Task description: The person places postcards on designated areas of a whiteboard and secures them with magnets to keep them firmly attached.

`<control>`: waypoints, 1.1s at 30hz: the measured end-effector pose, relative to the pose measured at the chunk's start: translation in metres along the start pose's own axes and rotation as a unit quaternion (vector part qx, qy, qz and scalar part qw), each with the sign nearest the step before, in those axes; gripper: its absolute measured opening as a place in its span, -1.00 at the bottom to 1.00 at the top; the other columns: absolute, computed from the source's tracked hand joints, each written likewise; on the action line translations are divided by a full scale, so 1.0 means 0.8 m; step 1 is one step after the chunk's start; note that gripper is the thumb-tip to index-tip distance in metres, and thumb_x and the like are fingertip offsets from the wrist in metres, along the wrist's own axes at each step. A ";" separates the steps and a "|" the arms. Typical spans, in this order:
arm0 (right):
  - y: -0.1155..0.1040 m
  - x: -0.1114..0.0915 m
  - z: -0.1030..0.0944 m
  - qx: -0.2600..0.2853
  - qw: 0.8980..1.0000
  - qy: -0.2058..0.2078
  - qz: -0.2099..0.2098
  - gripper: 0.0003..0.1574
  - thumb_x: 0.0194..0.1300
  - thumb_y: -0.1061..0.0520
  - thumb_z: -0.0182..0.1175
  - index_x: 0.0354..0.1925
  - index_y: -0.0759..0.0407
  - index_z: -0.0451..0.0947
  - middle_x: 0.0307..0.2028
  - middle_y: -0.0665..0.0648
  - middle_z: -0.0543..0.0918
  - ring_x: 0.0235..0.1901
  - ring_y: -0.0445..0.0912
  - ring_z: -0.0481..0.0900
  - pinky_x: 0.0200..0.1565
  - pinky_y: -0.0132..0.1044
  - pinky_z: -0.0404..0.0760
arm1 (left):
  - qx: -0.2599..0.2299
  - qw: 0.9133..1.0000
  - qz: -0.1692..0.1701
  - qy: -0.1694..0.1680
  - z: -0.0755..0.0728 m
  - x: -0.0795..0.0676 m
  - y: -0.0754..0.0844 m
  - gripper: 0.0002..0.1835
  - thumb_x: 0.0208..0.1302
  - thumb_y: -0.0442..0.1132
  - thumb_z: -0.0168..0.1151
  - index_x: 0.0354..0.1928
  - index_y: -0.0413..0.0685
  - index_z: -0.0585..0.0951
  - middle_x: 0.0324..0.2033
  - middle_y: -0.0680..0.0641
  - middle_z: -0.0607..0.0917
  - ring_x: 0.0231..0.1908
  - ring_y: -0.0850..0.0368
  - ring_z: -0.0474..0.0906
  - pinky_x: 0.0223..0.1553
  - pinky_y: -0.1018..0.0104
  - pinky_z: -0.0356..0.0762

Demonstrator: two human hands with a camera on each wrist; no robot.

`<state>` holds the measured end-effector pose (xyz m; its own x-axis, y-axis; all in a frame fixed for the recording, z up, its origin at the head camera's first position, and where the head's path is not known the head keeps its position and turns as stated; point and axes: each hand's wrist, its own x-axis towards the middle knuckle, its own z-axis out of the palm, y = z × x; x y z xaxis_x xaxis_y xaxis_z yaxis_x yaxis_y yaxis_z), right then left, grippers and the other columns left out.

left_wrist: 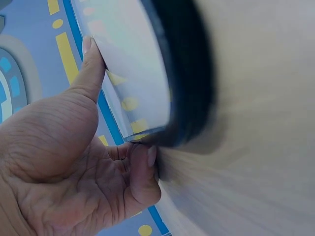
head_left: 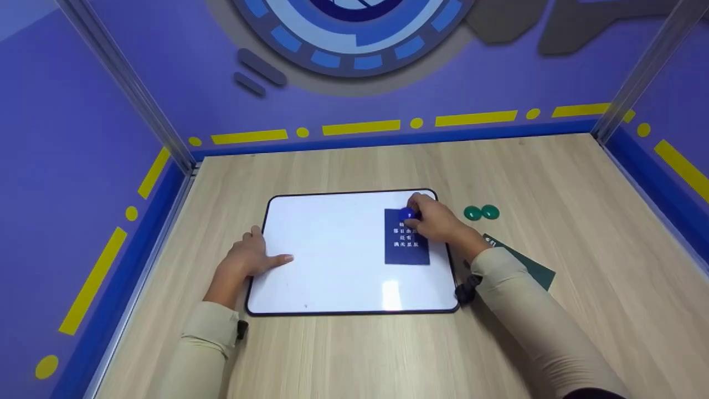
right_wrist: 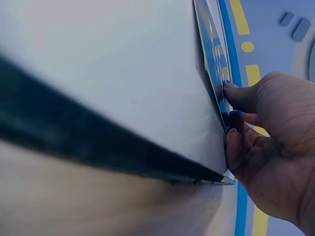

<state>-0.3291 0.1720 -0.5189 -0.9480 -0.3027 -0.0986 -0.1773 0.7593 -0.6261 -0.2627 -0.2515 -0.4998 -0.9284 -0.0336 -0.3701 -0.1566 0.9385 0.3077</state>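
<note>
A whiteboard [head_left: 332, 249] with a black rim lies on the table. My left hand [head_left: 247, 256] grips its left edge, the thumb [left_wrist: 91, 69] over the white surface and the fingers curled at the rim. A dark blue card [head_left: 407, 255] with lines of white characters lies on the board's right part. Near the card's top, my right hand [head_left: 437, 220] pinches a round blue magnet [head_left: 406, 214] between thumb and fingers. From the side, in the right wrist view, the card [right_wrist: 210, 54] stands slightly off the board, and the right hand [right_wrist: 270, 142] mostly hides the magnet.
Two green round magnets [head_left: 481, 213] lie side by side to the right of the board. A dark green card [head_left: 532, 266] is partly covered by the right forearm. Blue printed walls [head_left: 354, 105] enclose the wooden table [head_left: 343, 354] at the back and sides.
</note>
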 end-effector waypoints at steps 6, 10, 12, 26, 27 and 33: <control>0.000 0.003 -0.003 0.003 1.000 -0.014 0.009 -0.52 0.59 0.08 0.23 0.34 0.17 0.41 0.21 0.32 0.61 0.17 0.17 0.63 0.28 0.12 0.65 | -0.007 1.000 -0.004 -0.002 -0.001 0.001 -0.001 0.34 0.33 0.39 0.36 0.65 -0.48 -0.11 0.52 -0.59 0.25 0.46 -0.57 0.35 0.41 -0.33 0.48; 0.001 0.004 -0.004 -0.001 1.000 -0.021 0.016 -0.51 0.59 0.06 0.23 0.37 0.11 0.42 0.21 0.31 0.61 0.17 0.17 0.63 0.29 0.14 0.64 | -0.007 1.000 -0.003 -0.006 -0.001 0.002 -0.002 0.34 0.32 0.40 0.36 0.64 -0.48 -0.09 0.51 -0.59 0.27 0.45 -0.56 0.37 0.41 -0.32 0.49; 0.001 0.005 -0.004 -0.004 1.000 -0.024 0.018 -0.50 0.60 0.06 0.23 0.38 0.08 0.42 0.21 0.30 0.62 0.16 0.16 0.63 0.30 0.15 0.64 | -0.006 1.000 -0.002 -0.006 -0.001 0.003 -0.002 0.34 0.32 0.41 0.36 0.64 -0.48 -0.09 0.50 -0.59 0.27 0.45 -0.56 0.37 0.41 -0.32 0.49; 0.002 0.005 -0.002 0.003 0.999 -0.030 0.021 -0.51 0.63 0.08 0.17 0.41 0.10 0.38 0.19 0.28 0.60 0.14 0.14 0.64 0.28 0.11 0.66 | -0.006 1.000 0.002 -0.001 0.003 0.003 -0.005 0.34 0.31 0.41 0.37 0.64 -0.48 -0.08 0.50 -0.60 0.28 0.44 -0.57 0.38 0.39 -0.33 0.50; 0.002 0.005 -0.002 0.000 0.999 -0.028 0.019 -0.50 0.63 0.08 0.17 0.41 0.11 0.38 0.19 0.29 0.59 0.14 0.14 0.64 0.27 0.11 0.66 | -0.005 1.000 0.002 0.000 0.003 0.003 -0.005 0.34 0.31 0.41 0.37 0.63 -0.49 -0.07 0.49 -0.60 0.28 0.43 -0.57 0.39 0.39 -0.33 0.50; 0.004 0.007 -0.004 -0.006 1.000 -0.026 0.011 -0.45 0.58 0.06 0.25 0.40 0.17 0.38 0.20 0.32 0.58 0.14 0.15 0.63 0.26 0.10 0.65 | 0.003 1.000 0.002 0.003 0.002 0.004 -0.004 0.32 0.33 0.40 0.36 0.63 -0.50 -0.06 0.49 -0.61 0.28 0.44 -0.58 0.38 0.40 -0.35 0.48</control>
<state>-0.3355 0.1746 -0.5192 -0.9367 -0.3154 -0.1523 -0.1602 0.7725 -0.6144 -0.2645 -0.2545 -0.5031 -0.9311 -0.0314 -0.3635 -0.1505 0.9406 0.3044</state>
